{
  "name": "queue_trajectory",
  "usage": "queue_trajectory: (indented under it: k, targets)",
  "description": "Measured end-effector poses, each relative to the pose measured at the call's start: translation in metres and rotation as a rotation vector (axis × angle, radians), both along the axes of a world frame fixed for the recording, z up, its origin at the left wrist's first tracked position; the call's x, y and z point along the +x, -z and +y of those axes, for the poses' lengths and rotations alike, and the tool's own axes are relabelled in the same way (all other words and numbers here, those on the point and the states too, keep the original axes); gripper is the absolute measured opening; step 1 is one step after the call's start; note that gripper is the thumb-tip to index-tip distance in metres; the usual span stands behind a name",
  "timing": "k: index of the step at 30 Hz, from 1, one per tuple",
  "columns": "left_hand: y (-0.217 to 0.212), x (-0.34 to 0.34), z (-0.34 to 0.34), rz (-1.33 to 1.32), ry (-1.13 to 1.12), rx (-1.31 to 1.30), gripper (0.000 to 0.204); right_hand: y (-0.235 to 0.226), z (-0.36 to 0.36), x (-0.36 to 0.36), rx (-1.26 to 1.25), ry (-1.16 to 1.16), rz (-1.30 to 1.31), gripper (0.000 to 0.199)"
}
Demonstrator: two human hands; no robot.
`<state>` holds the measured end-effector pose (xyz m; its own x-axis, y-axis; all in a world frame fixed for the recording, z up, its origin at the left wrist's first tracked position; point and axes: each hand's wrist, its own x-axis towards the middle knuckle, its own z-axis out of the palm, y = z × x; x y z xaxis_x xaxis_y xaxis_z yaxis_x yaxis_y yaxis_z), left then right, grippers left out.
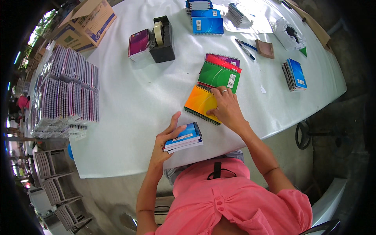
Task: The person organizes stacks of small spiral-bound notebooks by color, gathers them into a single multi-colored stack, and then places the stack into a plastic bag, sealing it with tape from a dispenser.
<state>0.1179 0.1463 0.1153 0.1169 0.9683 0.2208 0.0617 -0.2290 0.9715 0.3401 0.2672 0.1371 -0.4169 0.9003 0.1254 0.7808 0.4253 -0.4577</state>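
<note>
Head view. Clock taken from the yellow notebook (199,101), with twelve on the far side. Noted at seven o'clock: a small stack of blue notebooks (190,131), near the close edge of the surface (129,102). Gripped at its outer end in the left hand (163,141), closed with one digit over the top cover and another stretched clear. Cannot tell whether lifted or resting. At the centre, right hand (226,107) on the yellow notebook: fingers bent, thumb and forefinger parted. Cannot tell whether pinching anything. At one o'clock, close by: green notebook (217,74), partly covering a red notebook (215,60) and a purple notebook (234,61). At eleven, farther off: tape dispenser (164,49). At nine, well apart: wrapped notebooks (64,98) in tall piles.

Handling, as judged: light; bendable singly, firmer when stacked. Glossy, hence prone to slide if held loosely. Not fragile, though liable to bent wire and creased corners. Best taken across the thickness, thumb above and fingers beneath, away from the spiral edge.
</note>
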Motion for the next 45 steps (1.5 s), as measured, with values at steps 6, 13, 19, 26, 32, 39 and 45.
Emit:
queue_trajectory:
  k: [6,13,19,26,32,39,45]
  targets:
    - [0.01,0.001,0.004,0.069,0.01,0.141,0.044,-0.009,0.015,-0.004,-0.171,-0.083,-0.242,0.078]
    - [0.01,0.003,0.001,0.075,-0.008,0.148,0.051,-0.01,0.014,-0.011,-0.253,-0.039,-0.218,0.082]
    - [0.009,0.001,0.003,0.115,-0.013,0.183,0.048,-0.018,0.018,-0.008,-0.382,-0.036,-0.171,0.084]
    - [0.008,0.0,-0.002,0.083,-0.025,0.049,0.049,-0.017,0.034,0.007,-0.604,-0.091,-0.068,0.058]
    - [0.013,-0.006,-0.001,0.014,0.007,0.041,0.05,-0.007,0.017,0.029,-0.598,-0.302,0.218,0.046]
    - [0.011,-0.008,0.005,0.223,0.011,0.229,0.059,-0.092,0.015,0.0,-0.412,-0.428,-0.137,0.053]
    - [0.02,0.005,0.013,-0.14,-0.236,0.113,0.089,-0.123,0.011,-0.076,0.053,-0.915,-0.156,0.047]
